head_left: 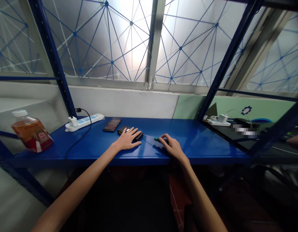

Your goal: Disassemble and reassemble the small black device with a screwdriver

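Note:
A small black box-shaped device (139, 136) lies on the blue tabletop (134, 153), much of it covered by my left hand (128, 138). That hand rests flat on top of it with the fingers spread. My right hand (171, 147) is closed around the handle of a screwdriver (156, 139), which has a green collar and a thin metal shaft. The shaft points left, and its tip is at the right-hand end of the device. Whether the tip sits in a screw is too small to tell.
A dark phone (112, 124) lies behind the device. Further left are a white power strip (87, 121) with a black cable (83, 135), and a bottle of amber drink (31, 131). Blue rack posts (217, 74) frame the desk; a neighbouring black desk (232, 138) stands at right.

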`<state>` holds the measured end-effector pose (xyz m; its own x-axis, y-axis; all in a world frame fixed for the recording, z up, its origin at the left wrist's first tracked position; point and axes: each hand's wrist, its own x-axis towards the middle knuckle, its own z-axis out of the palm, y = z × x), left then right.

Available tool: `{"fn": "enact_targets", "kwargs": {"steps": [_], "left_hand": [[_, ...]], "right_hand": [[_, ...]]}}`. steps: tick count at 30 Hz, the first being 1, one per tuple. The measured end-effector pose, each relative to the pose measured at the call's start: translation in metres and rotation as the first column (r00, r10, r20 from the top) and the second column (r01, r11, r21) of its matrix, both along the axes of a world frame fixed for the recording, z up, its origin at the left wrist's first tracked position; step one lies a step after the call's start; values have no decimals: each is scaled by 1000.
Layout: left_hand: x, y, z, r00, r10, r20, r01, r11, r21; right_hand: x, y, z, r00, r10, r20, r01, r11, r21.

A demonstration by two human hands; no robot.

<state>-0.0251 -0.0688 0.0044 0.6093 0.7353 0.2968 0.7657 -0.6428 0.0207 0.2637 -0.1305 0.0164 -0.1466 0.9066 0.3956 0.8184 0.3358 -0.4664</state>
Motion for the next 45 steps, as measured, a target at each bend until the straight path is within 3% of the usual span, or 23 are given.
{"fn": "enact_targets", "kwargs": {"steps": [23, 31, 35, 40, 45], "left_hand": [[0, 0, 0, 1000, 0, 10, 0, 1000, 1], [1, -3, 3, 999, 33, 5, -33, 999, -24], [1, -2, 3, 999, 33, 7, -33, 999, -35], [-1, 2, 0, 1000, 19, 19, -18, 1000, -21], [-2, 5, -4, 1000, 21, 23, -21, 1000, 1]], "right_hand": [[3, -1, -3, 999, -14, 30, 13, 1000, 12], [-5, -1, -2, 986, -123, 112, 114, 989, 90], [-3, -1, -3, 995, -102, 17, 100, 990, 97], [2, 2, -6, 947, -227, -229, 269, 948, 172], [3, 4, -8, 957, -257, -137, 273, 955, 114]]}}
